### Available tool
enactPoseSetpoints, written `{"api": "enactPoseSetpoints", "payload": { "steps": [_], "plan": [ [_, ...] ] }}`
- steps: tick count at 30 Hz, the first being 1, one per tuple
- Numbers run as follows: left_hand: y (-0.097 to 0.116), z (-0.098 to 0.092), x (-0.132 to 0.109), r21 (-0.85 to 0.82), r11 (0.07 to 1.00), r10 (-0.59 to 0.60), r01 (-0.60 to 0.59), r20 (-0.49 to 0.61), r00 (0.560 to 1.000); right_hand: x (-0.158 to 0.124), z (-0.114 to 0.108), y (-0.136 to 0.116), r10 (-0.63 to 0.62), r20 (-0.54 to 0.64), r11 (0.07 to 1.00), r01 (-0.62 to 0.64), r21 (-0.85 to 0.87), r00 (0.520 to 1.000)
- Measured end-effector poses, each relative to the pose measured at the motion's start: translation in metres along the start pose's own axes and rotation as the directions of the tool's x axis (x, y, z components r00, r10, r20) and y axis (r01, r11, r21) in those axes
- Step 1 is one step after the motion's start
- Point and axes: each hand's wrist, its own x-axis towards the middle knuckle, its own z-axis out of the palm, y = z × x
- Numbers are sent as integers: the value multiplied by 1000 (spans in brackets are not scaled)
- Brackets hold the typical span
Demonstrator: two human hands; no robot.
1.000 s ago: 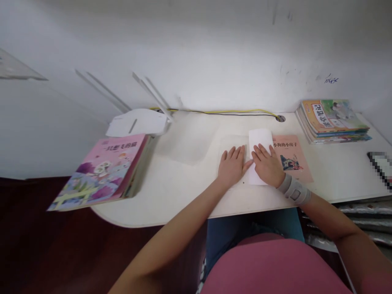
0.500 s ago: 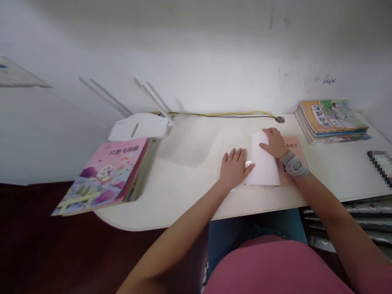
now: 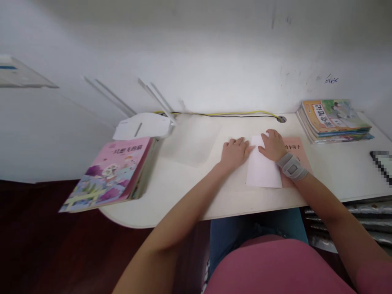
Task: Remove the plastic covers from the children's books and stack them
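A folded white sheet of paper (image 3: 263,169) lies on the white desk (image 3: 183,179), partly over a thin pink booklet (image 3: 295,149). My right hand (image 3: 272,145) presses on the far end of the sheet with curled fingers; a grey band is on its wrist. Just left of the sheet's far corner, my left hand (image 3: 234,152) lies flat on the desk with its fingers stretched out, fingertips near the paper's edge.
A pink picture book (image 3: 112,173) overhangs the desk's left edge on a stack. A white router (image 3: 142,124) with antennas stands behind it. A yellow cable (image 3: 226,114) runs along the wall. A stack of books (image 3: 333,118) sits at the far right.
My right hand slid from the sheet's near part to its far end. My left hand moved forward beside it. The sheet briefly bulged up and now lies flat.
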Motion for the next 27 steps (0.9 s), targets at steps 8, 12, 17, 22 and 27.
{"api": "enactPoseSetpoints", "payload": {
  "steps": [8,12,17,22,27],
  "plan": [
    [-11,24,15,-34,999,24,-26,-46,999,0,-7,-4,4,30,999,-3,-33,1000],
    [-8,23,14,-40,999,8,-10,-41,999,0,-14,-8,1,67,996,5,-87,998],
    [-7,24,15,-51,999,-3,0,-56,998,0,-21,-12,-17,123,993,31,-118,992],
    [-6,24,15,-57,998,-5,1,-68,998,0,-23,-11,-50,181,991,71,-113,982],
    [-6,22,14,-54,998,-13,10,-56,998,0,-23,-8,-56,192,990,80,-117,980]
  ]
}}
